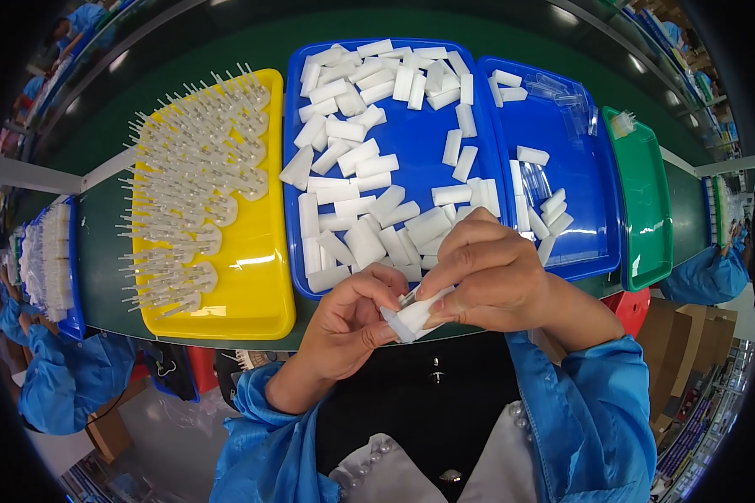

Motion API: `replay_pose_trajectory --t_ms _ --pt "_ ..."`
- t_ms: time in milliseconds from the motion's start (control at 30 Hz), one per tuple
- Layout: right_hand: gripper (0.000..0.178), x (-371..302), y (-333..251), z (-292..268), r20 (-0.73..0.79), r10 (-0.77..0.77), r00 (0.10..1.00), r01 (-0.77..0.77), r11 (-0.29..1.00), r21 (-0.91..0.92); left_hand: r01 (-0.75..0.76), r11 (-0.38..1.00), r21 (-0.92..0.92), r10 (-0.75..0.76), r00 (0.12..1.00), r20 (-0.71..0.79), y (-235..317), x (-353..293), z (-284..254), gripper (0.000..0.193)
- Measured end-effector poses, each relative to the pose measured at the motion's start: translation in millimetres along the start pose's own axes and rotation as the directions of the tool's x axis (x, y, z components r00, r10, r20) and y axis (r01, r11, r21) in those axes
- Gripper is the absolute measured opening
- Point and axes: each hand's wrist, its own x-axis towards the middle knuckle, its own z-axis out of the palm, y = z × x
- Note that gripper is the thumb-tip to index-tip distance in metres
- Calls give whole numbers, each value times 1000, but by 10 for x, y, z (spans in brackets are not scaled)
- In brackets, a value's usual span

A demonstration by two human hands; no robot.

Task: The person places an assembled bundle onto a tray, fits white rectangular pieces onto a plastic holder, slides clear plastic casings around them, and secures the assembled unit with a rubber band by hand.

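Our left hand point(352, 323) is nearly closed, its fingers curled and its thumb pinching the left end of a small white piece point(414, 320). Our right hand point(497, 272) is bent over the other end, thumb and fingertips drawn together on it, so both hands have hold of the same piece. We have it in front of our chest, just by the near edge of the dark green table point(101, 251) – slightly tilted, with a translucent part showing at its left end. Our fingers cover much of the rest.

Beyond our hands lies the large blue tray point(415, 159), where many white blocks point(365, 243) are scattered, thickest along the left side and near edge. To its left we have the yellow tray point(247, 281), bearing rows of translucent pronged parts point(197, 151), their thin prongs pointing mostly leftward.

To the right of the large tray is the smaller blue tray point(587, 214) – it carries more white blocks as well as clear plastic pieces point(572, 102). Just beside that, the green tray point(646, 214) has a small pale part point(623, 125) at its far end. Blue sleeves point(600, 398) cover our upper arms.
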Motion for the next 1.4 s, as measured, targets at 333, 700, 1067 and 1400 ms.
replay_pose_trajectory --t_ms 333,700,1067,1400 --pt "13 206 -133 -96 47 -55 997 55 998 2 -59 993 100 56 998 33 169 -88 -63 21" --pt "16 616 768 43 130 421 898 -286 782 -554 -231 813 535 264 964 15 278 -218 -190 17" --pt "19 574 655 -32 138 517 845 -350 730 -587 -248 744 621 307 952 12 278 -194 -183 18" --pt "19 237 310 -227 64 278 958 -203 822 -533 -244 601 761 250 962 111 302 -104 -102 16"
